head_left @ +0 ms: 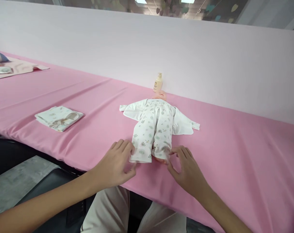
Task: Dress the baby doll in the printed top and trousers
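A doll lies on its back on the pink-covered table, its head (160, 94) away from me. It is dressed in a white top (184, 121) with sleeves spread out and white printed pants (147, 134). My left hand (118, 161) is beside the bottom of the left pant leg, fingers curled, the slightly blurred thumb apart from them. At the other cuff, my right hand (185, 168) has thumb and forefinger on the fabric. Under that cuff shows a bit of the doll's foot (161, 160); the left pant leg's end hides the other foot.
A pump bottle (158, 83) stands behind the doll's head against the white wall (210, 64). Left of the doll lies a folded printed cloth (59, 118). A pink mat (23, 66) with items is at far left. The pink table cover (100, 106) has creases.
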The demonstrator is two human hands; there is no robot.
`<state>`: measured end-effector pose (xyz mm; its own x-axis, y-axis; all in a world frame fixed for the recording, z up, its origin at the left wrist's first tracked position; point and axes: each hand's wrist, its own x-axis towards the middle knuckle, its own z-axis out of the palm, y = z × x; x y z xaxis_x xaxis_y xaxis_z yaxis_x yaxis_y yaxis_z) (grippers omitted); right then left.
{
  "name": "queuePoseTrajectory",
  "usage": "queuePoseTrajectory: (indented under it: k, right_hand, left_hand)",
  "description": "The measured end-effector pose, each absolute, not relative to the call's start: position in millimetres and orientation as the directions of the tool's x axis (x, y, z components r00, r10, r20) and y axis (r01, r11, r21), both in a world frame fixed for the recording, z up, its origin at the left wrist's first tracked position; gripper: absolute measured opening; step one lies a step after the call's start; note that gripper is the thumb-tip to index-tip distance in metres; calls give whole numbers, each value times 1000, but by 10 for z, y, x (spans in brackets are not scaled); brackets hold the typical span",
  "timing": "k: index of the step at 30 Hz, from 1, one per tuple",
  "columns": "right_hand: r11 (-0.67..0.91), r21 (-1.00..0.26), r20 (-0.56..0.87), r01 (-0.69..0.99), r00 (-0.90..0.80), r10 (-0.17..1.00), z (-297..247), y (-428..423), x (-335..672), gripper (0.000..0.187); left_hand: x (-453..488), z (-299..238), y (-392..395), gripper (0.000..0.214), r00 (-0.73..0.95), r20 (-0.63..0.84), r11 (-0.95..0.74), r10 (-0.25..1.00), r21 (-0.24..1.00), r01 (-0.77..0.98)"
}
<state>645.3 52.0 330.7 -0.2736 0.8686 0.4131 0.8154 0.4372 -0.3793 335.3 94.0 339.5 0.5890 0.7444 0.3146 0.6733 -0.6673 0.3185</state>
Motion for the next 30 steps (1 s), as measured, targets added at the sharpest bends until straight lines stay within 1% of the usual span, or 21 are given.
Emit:
queuePoseTrajectory:
  k: [2,5,8,10,11,13,15,17,19,22,24,27,30]
  right_hand:
    - [411,-411,334,814,-285,899,3295,516,6589,12]
    - [429,-397,274,812,-341,899,3253,506,6652,9]
    - [422,-384,282,821,-331,900,3209,517,6616,9]
    - [397,-415,278,818,-301,912,3193,539,6587,11]
    - [387,-440,271,811,-290,918,3190,550,6576,12]
    - [376,-491,253,786,-285,925,3195,565,6562,13]
    - [372,-530,248,762,-281,927,3212,556,6552,12]
    - [373,-552,261,746,-270,927,3242,511,6543,10]
    - [381,-557,279,738,-266,923,3280,437,6539,13]
    - [412,-508,314,756,-283,906,3336,317,6554,22]
    - [442,-421,349,792,-309,885,3355,266,6578,24]
    - [481,-262,384,837,-367,847,3343,234,6619,21]
    - [489,-200,397,849,-386,833,3314,206,6627,18]
  left_hand:
    - [3502,3426,952,23,644,342,-729,685,308,611]
    - [3800,3410,1036,24,702,351,-784,620,237,574]
    - [4048,3377,1133,19,725,307,-779,616,103,618]
    - [4133,3367,1172,16,732,272,-765,625,30,643]
    - [4151,3363,1184,14,734,261,-763,627,14,646]
    - [4151,3355,1195,13,735,256,-765,627,28,643]
    - [4123,3340,1191,9,733,275,-774,622,75,629]
    - [4092,3318,1166,6,720,313,-779,619,132,613]
    - [4072,3300,1116,10,698,359,-779,620,174,602]
    - [4064,3284,1012,15,685,402,-788,608,195,584]
    - [4051,3279,945,14,690,413,-798,594,195,570]
    - [3962,3258,883,12,690,414,-802,594,232,551]
    - [3760,3206,882,20,668,443,-799,598,256,545]
